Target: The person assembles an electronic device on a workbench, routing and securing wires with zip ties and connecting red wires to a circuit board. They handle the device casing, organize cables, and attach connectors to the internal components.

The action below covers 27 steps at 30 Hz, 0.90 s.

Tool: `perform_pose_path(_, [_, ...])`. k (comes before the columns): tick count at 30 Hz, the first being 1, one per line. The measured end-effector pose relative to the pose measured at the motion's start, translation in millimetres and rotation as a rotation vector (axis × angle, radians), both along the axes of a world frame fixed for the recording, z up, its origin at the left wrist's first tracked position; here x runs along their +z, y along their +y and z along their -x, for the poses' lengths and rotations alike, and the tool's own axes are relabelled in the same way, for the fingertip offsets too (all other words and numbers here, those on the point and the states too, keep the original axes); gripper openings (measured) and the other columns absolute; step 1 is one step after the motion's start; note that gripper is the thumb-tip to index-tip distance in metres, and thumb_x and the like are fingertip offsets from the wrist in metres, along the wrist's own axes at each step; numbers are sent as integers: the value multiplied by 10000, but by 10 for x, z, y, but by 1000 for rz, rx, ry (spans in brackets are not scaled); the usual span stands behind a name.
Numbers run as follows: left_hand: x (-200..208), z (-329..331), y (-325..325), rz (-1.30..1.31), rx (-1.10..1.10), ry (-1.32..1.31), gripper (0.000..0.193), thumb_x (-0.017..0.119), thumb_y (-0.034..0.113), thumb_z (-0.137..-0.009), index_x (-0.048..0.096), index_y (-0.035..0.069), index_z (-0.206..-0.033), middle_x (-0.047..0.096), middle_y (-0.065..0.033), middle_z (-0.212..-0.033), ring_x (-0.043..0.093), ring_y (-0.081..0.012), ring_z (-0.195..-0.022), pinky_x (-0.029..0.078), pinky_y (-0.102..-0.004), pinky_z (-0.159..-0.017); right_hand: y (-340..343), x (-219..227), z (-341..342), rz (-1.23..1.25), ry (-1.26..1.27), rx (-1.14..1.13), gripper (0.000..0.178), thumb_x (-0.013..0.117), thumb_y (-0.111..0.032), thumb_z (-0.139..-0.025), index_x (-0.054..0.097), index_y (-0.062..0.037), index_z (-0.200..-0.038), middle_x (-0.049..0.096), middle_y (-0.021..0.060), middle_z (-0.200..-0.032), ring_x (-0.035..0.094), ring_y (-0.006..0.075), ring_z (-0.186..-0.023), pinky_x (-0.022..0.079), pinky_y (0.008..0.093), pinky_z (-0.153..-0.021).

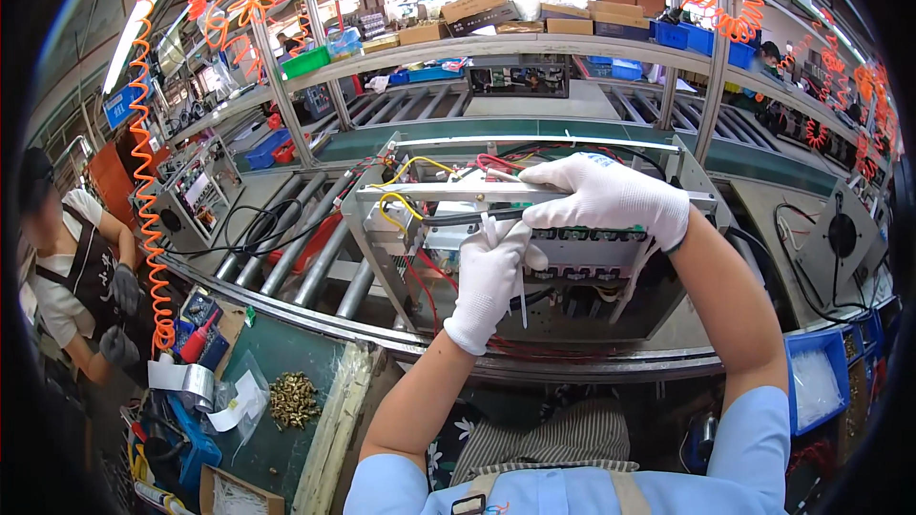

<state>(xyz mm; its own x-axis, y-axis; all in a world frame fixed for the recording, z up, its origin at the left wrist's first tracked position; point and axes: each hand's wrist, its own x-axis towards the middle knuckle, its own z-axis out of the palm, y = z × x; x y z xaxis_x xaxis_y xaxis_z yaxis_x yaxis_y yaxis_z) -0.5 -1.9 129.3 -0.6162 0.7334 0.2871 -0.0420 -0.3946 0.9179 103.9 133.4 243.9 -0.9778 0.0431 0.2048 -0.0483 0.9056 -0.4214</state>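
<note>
Both my hands wear white gloves and work at the front crossbar [448,195] of an open metal chassis [370,246]. My left hand [489,277] is closed in a pinch on a white cable tie [489,229], which stands at a black cable [456,219] running along the bar. Below the fingers hangs a thin white strip [523,300]. From the right, my right hand [615,195] reaches over the bar, its fingers on top and its thumb at the black cable; its exact hold is partly hidden. Yellow wires [405,205] loop beside them, and red wires [425,281] hang lower down.
The chassis stands by a roller conveyor [358,288]. Brass fittings [294,400] lie in a pile on the green bench at left. A blue bin [819,383] of white ties is at right, below another metal unit [840,234]. A co-worker [81,277] stands far left, near a coiled orange hose [143,172].
</note>
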Motion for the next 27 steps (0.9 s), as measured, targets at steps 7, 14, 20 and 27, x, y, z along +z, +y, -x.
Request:
perform_pose_path(7, [21, -10, 10, 25, 36, -18, 214, 594, 170, -969, 706, -13, -976, 660, -68, -649, 478, -61, -492, 339, -217, -467, 73, 38, 99, 66, -85, 57, 593, 697, -341, -876, 545, 38, -1306, 634, 199, -1225, 598, 281, -1132, 447, 353, -981])
perform_pose_path(14, [-22, 0, 161, -136, -24, -72, 202, 583, 124, -957, 690, -20, -1048, 653, -62, -663, 520, -65, -540, 364, -207, -494, 179, -113, 161, 45, 29, 90, 597, 669, -278, -875, 496, 40, -1350, 626, 198, -1240, 618, 306, -1097, 467, 368, -953])
perform_pose_path(20, [-67, 13, 284, -146, 71, -51, 169, 556, 40, -924, 696, -25, -992, 677, -64, -721, 562, -66, -573, 396, -197, -514, 94, -61, 64, 327, -67, -75, 745, 669, -256, -862, 338, 84, -1435, 626, 164, -1160, 605, 206, -809, 507, 321, -697])
perform_pose_path(27, [22, 70, 172, -12, -20, -56, 158, 559, 25, -932, 685, -41, -999, 699, -73, -777, 574, -60, -603, 387, -181, -516, 93, -46, 51, 316, -60, -22, 380, 652, -146, -870, 643, 12, -1215, 654, 23, -825, 522, 78, -689, 458, 247, -630])
